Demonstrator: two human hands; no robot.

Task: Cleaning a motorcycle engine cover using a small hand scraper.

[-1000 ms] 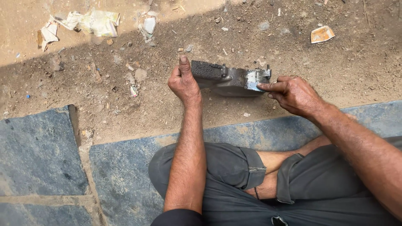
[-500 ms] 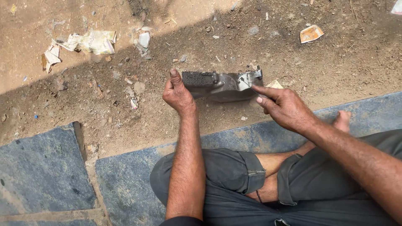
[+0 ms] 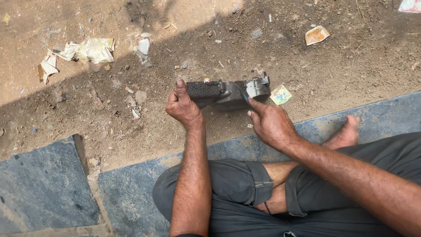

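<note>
1. We see bare dirt ground (image 3: 333,66) across the upper part of the head view, part sunlit at the top left and part in shadow.
2. Grey-blue stone slabs (image 3: 44,188) lie along the bottom, and we sit on the nearer one with legs folded in dark grey trousers (image 3: 237,193); a bare foot (image 3: 346,134) rests on the slab at the right.
3. A dark, grimy metal block (image 3: 226,93), long and roughly rectangular, stands on edge on the dirt just beyond the slab's border, between our two hands. Its right end carries a paler bracket-like part.
4. Our left hand (image 3: 183,106) is closed on the left end of the block, thumb pointing up along its end face and fingers curled around the near side.
5. Our right hand (image 3: 271,123) is at the block's right end with the index finger stretched out and touching the pale part; the other fingers are loosely bent and grip nothing. The hands are apart, one at each end of the block.
6. Crumpled pale paper (image 3: 90,49) lies in the sun at the upper left, well apart from the block.
7. An orange-and-white scrap (image 3: 317,35) lies on the dirt at the upper right.
8. A small greenish wrapper (image 3: 280,95) lies just beside the block's right end.
</note>
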